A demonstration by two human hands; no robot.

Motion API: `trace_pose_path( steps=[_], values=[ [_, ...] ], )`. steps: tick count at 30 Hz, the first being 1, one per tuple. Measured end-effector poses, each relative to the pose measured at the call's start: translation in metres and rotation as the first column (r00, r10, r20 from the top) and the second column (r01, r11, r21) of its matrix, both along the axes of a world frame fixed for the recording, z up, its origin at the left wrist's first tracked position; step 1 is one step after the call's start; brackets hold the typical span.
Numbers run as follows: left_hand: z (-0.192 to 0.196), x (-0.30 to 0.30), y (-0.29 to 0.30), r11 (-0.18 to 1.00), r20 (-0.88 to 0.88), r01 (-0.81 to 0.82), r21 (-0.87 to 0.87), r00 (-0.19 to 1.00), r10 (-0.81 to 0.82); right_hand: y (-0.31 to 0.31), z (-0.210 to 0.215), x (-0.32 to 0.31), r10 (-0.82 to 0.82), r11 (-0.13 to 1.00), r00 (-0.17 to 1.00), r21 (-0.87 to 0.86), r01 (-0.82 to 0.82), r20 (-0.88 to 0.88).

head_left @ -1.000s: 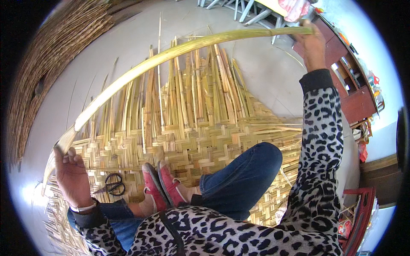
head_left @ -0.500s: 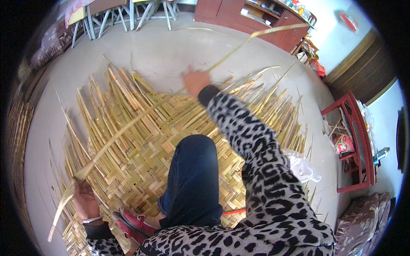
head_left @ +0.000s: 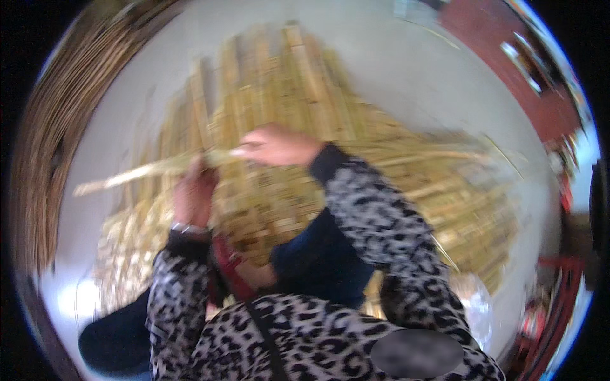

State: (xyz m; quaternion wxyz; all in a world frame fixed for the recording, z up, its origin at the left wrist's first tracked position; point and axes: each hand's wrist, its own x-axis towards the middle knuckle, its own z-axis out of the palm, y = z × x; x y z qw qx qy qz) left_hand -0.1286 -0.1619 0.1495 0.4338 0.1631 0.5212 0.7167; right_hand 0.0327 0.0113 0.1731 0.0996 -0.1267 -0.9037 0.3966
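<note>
A long pale bamboo strip (head_left: 136, 174) runs across my front, its near end sticking out to the left. My left hand (head_left: 195, 192) is closed around it, a bracelet at its wrist. Just to the right, my right hand (head_left: 279, 145) pinches the same strip between thumb and fingers. Beneath both hands lies a large woven bamboo mat (head_left: 279, 206), with long loose strips fanning out from its far and right sides. My foot in a red shoe (head_left: 230, 263) and my bent knee in blue jeans (head_left: 327, 251) rest over the mat. Motion blurs the picture.
A stack of long brownish strips (head_left: 60, 127) lies along the left edge. A dark red cabinet (head_left: 502, 57) stands at the far right, a red wooden frame (head_left: 559, 305) at the lower right. Clear plastic (head_left: 476, 305) lies by the mat's right side.
My view has swung to the left. My right hand has come back from far along the strip to beside my left hand. The left still grips the strip.
</note>
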Motion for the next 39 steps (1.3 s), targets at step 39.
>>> trace_pose_path(
  steps=[39],
  values=[
    [-0.100,-0.085,0.035,0.938,0.220,-0.245,-0.245,0.928,0.300,0.007,-0.111,-0.014,-0.323,0.800,0.941,0.560,0.216,0.098]
  ],
)
